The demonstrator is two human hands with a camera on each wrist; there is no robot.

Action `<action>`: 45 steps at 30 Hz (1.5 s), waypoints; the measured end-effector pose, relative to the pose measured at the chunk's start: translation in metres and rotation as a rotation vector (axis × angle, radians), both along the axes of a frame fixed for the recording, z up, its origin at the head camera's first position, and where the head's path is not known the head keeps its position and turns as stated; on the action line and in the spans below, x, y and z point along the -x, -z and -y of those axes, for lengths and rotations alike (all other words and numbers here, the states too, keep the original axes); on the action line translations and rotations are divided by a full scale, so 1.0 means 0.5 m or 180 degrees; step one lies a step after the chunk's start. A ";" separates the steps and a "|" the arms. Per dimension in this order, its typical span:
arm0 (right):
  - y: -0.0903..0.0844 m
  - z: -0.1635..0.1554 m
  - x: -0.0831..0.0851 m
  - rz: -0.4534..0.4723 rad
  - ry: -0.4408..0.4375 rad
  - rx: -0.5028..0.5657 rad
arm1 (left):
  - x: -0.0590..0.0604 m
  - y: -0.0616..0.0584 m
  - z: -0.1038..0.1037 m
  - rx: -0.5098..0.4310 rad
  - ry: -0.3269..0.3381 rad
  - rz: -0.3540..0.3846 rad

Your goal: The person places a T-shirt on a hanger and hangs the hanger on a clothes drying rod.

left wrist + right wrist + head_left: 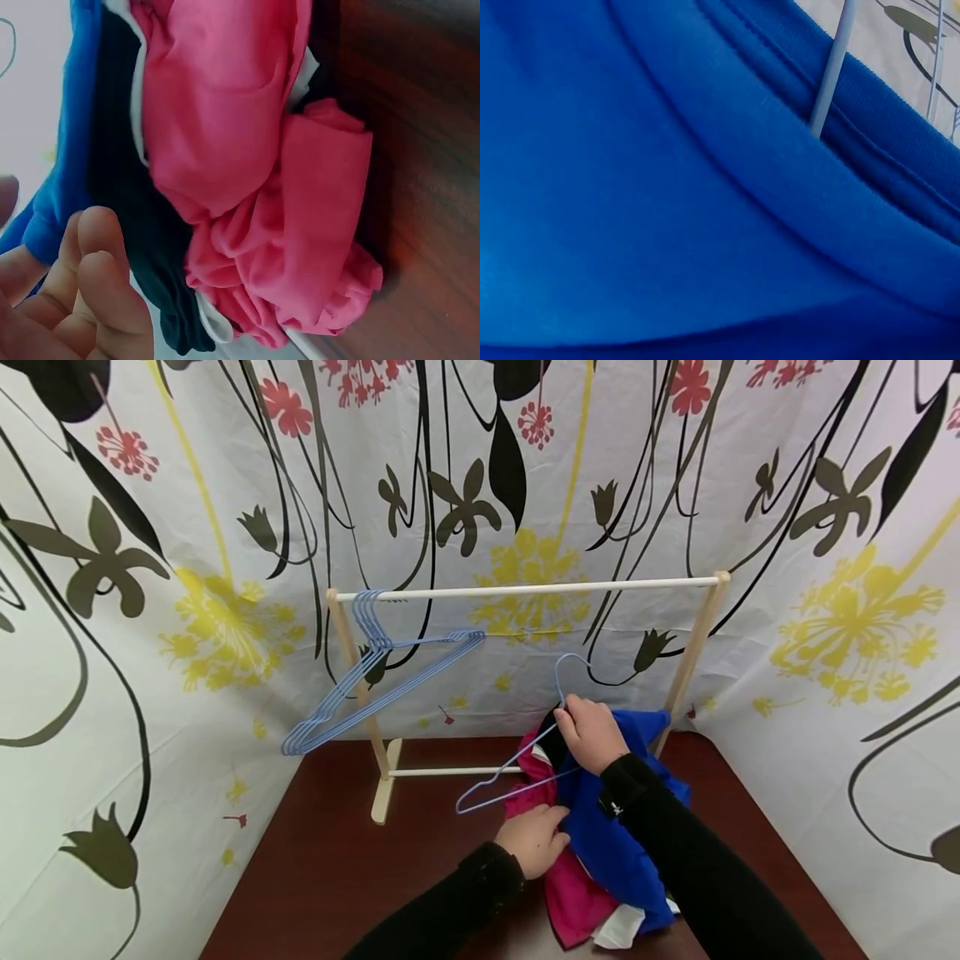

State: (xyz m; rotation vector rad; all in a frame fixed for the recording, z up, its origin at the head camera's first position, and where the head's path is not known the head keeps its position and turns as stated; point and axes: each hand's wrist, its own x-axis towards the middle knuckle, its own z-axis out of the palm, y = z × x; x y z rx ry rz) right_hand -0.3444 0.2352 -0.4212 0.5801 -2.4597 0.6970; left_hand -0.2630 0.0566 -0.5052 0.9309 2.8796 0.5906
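My right hand (592, 735) grips a light-blue hanger (491, 793) just below its hook. The hanger's right end is hidden in a blue shirt (611, 843); in the right wrist view the hanger (832, 75) passes inside the shirt's ribbed neckline (750, 135). My left hand (534, 841) pinches the left edge of the blue shirt, and in the left wrist view its curled fingers (105, 277) meet the blue cloth (75, 150). Under the blue shirt lie pink clothes (573, 902), with a black garment (142, 202) and white cloth (619, 927) among them.
Behind the clothes stands a wooden rack with a white top rail (525, 588) and a low bar (450, 772). Several blue hangers (382, 647) hang at its left end. The dark wooden table (322, 843) is bordered by a flower-patterned curtain (247, 468).
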 end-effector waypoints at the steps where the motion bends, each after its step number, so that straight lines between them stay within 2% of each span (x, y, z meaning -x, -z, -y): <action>1: 0.001 -0.001 0.001 0.0004 0.0001 0.0002 | 0.001 0.003 -0.001 -0.0009 -0.0022 0.0011; 5: 0.001 -0.009 0.001 0.0028 0.0032 0.0032 | 0.006 0.012 0.011 -0.0088 -0.0035 -0.0008; 12: -0.008 -0.035 0.000 -0.0012 0.0136 0.0056 | 0.009 0.031 0.074 -0.0496 0.0001 -0.0045; 18: -0.015 -0.055 0.006 -0.0157 0.0179 0.0079 | 0.000 0.031 0.137 -0.0801 -0.0038 0.0257; 23: -0.016 -0.065 0.007 -0.0036 0.0169 0.0130 | 0.000 0.031 0.187 -0.0937 0.0023 0.0448; 28: -0.018 -0.079 0.005 0.0086 0.0238 0.0257 | 0.007 -0.002 0.219 -0.1171 0.0221 0.0419; 34: -0.018 -0.093 0.004 0.0109 0.0277 0.0287 | 0.015 -0.044 0.237 -0.1116 0.0286 0.0121; 40: -0.019 -0.099 0.001 0.0078 0.0330 0.0279 | 0.016 -0.072 0.237 -0.1146 0.0325 -0.0224; 45: -0.022 -0.092 0.001 0.0046 0.0307 0.0253 | 0.022 -0.086 0.218 -0.1156 0.0239 -0.0341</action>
